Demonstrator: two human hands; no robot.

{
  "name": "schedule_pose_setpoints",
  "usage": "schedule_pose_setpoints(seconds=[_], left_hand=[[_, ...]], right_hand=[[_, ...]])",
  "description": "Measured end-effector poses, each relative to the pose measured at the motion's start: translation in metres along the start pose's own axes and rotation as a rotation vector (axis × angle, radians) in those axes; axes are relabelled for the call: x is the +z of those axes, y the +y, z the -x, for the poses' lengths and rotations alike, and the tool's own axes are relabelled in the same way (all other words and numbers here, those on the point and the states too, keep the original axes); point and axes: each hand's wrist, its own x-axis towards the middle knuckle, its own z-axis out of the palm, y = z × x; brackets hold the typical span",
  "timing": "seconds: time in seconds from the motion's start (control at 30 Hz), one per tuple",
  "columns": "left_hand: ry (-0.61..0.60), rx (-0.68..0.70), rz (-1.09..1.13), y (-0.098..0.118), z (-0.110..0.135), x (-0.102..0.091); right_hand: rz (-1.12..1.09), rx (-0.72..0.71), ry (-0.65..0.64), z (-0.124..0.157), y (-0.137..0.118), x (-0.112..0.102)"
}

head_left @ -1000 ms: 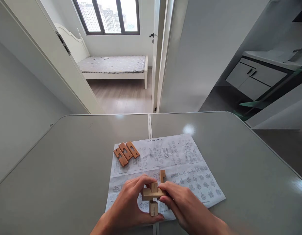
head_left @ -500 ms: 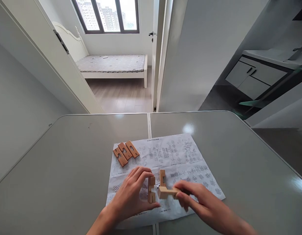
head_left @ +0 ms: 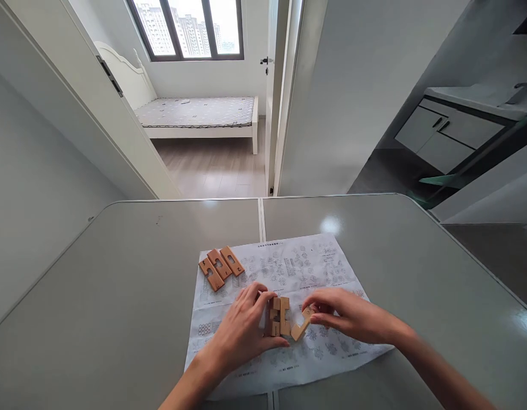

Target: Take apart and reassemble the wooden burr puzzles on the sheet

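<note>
My left hand [head_left: 242,330] rests on a printed instruction sheet [head_left: 332,267] and pinches a notched wooden puzzle piece [head_left: 274,319] that lies flat beside a second piece [head_left: 284,316]. My right hand [head_left: 349,314] holds a third light wooden piece [head_left: 301,326] by its far end, tilted, its near end touching the sheet just right of the pair. Three darker wooden pieces [head_left: 221,266] lie side by side at the sheet's far left corner.
The sheet lies on a grey folding table [head_left: 118,285] with a centre seam [head_left: 260,219]. Beyond the far edge is an open doorway to a bedroom with a bed [head_left: 195,114]. Cabinets [head_left: 443,139] stand at the right.
The assembled cross of pieces was pulled apart. My left hand laid its piece down next to the lying piece; my right hand carried the other piece right and set it down further away.
</note>
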Motion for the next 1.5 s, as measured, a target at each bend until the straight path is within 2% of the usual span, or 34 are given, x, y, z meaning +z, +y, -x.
schedule_pose_setpoints(seconds=[0.13,0.37,0.67,1.0,1.13,1.27,1.5], left_hand=[[-0.075,-0.005,-0.028,0.006,-0.004,-0.004],[-0.178,0.024,-0.12,0.012,-0.015,-0.009],[-0.151,0.047,-0.127,0.011,-0.019,-0.006],[-0.185,0.058,-0.051,0.011,-0.02,-0.003],[-0.108,0.045,-0.05,0.01,-0.016,-0.003],[0.008,0.004,-0.048,0.001,0.003,-0.013],[0.28,-0.204,-0.082,-0.048,0.059,-0.042]], right_hand=[[-0.166,0.04,-0.015,-0.017,0.002,0.007],[-0.255,0.016,0.052,-0.025,0.001,0.019],[-0.354,0.033,0.127,-0.023,0.008,0.029],[-0.463,0.023,0.135,-0.031,0.019,0.034],[-0.485,0.008,0.161,-0.032,0.025,0.038],[-0.501,-0.009,0.195,-0.031,0.027,0.041],[-0.45,-0.042,0.297,-0.029,0.031,0.047]])
